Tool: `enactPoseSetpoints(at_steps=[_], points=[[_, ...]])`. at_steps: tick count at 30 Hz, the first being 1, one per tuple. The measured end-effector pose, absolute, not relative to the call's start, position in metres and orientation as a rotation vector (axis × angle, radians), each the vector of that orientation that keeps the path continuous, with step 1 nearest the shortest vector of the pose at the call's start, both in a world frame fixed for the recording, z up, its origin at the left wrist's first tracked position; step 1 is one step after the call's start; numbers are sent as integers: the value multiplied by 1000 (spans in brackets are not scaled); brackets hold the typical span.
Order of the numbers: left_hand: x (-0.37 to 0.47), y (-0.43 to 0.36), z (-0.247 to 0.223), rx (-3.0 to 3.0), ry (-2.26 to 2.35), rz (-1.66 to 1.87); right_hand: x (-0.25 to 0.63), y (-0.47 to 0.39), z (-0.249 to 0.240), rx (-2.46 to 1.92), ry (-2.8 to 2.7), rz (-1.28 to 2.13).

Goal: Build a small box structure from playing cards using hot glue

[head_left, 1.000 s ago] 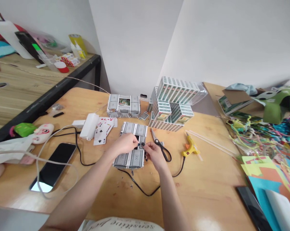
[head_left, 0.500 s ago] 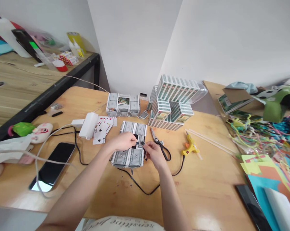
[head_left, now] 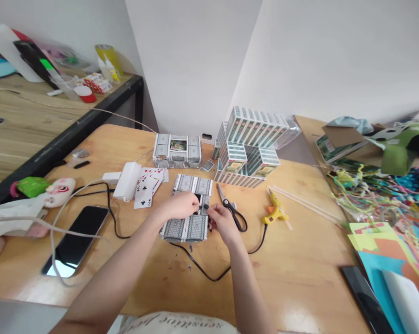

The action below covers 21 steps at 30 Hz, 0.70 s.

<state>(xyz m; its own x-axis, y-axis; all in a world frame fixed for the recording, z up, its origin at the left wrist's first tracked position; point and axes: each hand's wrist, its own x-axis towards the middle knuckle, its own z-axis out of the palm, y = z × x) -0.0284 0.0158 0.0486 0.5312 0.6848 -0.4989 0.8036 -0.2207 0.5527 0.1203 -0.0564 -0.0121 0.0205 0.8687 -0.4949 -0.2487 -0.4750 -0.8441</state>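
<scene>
In the frame's centre, the curled left hand (head_left: 184, 204) and right hand (head_left: 221, 220), fingertips gathered, flank the middle of a patterned-card block (head_left: 174, 228), probably steadying it; whether either grips anything I cannot tell. Metal-bladed scissors (head_left: 233, 211) and a yellow plastic glue gun (head_left: 275, 211) lie rightward, seemingly kept reachable; beyond, glossy boxes (head_left: 256, 126) stack squarely.

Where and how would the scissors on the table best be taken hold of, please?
Probably by the black handle loops, coming from the near right. The scissors lie on the table with the blades pointing away to the far left and the loops on the near side, so this approach should stay clear of the points.
</scene>
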Motion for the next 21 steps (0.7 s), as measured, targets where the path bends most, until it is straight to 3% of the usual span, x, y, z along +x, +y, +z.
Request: enactPoseSetpoints(at_steps=[10,21], points=[[-28,14,44,2039,1366,-129,121,-57,-13,-1423,-723,1591],[-80,13,48,1747,1647,593,124,-61,-12,-1371,-762,1591]])
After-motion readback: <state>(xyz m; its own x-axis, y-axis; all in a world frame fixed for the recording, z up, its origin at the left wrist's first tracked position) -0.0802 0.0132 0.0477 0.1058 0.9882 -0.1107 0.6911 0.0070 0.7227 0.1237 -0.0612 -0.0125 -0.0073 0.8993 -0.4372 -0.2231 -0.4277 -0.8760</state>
